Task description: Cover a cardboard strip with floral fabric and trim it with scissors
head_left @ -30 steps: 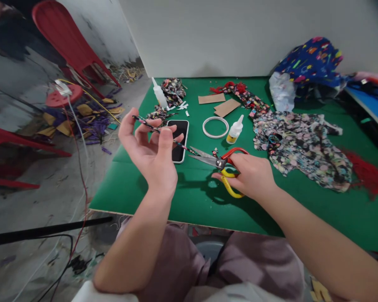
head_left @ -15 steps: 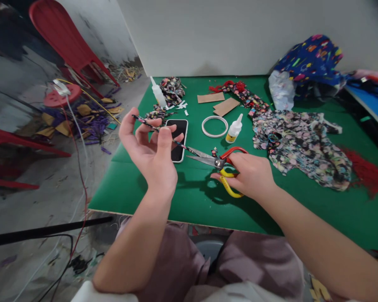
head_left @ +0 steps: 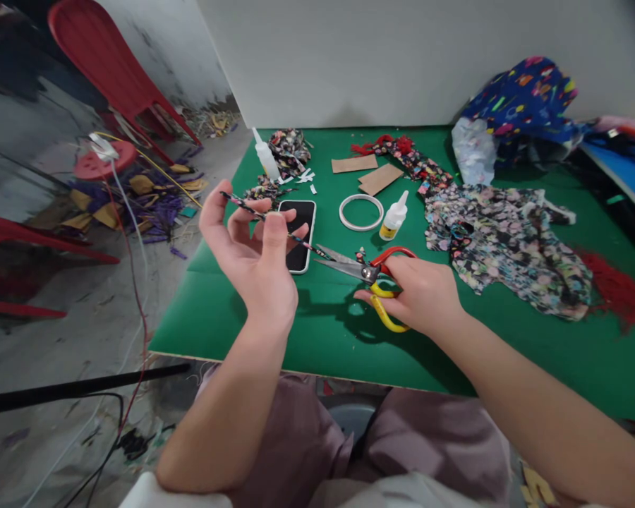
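Between the thumb and fingers of my left hand (head_left: 262, 257) is a thin dark floral fabric strip (head_left: 247, 206), slanting down to the right. My right hand (head_left: 426, 293) grips scissors (head_left: 367, 274) with one red and one yellow handle. Their blades are parted and point left, at the strip's lower right end. A small floral scrap (head_left: 360, 255) shows just above the scissors' pivot. Beneath my left fingers a phone (head_left: 300, 257) with a dark screen and pale case lies on the green table (head_left: 317, 321).
A white ring (head_left: 360, 213) and a glue bottle (head_left: 394, 217) stand beyond the scissors. Brown card pieces (head_left: 354, 164), another white bottle (head_left: 266, 159) and fabric scraps (head_left: 290, 152) lie farther back. Floral cloth (head_left: 508, 247) and red threads (head_left: 621, 289) spread to the right.
The scissors' blades look slightly wider apart around the strip's end. Both hands are otherwise almost still.
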A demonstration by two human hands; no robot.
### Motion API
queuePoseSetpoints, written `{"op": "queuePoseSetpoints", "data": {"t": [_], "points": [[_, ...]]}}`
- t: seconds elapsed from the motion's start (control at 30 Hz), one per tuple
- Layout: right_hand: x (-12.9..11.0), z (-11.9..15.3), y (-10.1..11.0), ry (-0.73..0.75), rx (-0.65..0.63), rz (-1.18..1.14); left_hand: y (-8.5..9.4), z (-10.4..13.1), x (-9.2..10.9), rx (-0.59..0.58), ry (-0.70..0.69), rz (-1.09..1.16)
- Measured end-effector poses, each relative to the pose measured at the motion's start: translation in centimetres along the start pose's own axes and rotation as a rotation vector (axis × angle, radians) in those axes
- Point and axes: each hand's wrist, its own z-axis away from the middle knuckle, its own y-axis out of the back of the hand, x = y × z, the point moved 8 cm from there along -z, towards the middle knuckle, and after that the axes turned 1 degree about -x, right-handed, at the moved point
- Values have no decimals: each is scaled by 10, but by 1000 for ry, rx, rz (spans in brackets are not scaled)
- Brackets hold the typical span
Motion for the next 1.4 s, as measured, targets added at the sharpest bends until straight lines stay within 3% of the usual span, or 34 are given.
{"op": "queuePoseSetpoints", "data": {"t": [0.53,0.67,0.87,1.13,1.4], "points": [[-2,-1,2,20,26,8,-1,2,-2,-9,34,-9],[-2,-2,0,14,15,9,1,0,-4,-12,-15,-54],[1,-1,7,9,84,-5,5,-7,-4,5,-195,-106],[2,-1,3,-39,6,-54,8,-7,0,40,-227,-164],[-2,0,2,-2,21,-60,5,-7,-1,27,-225,-116]]}}
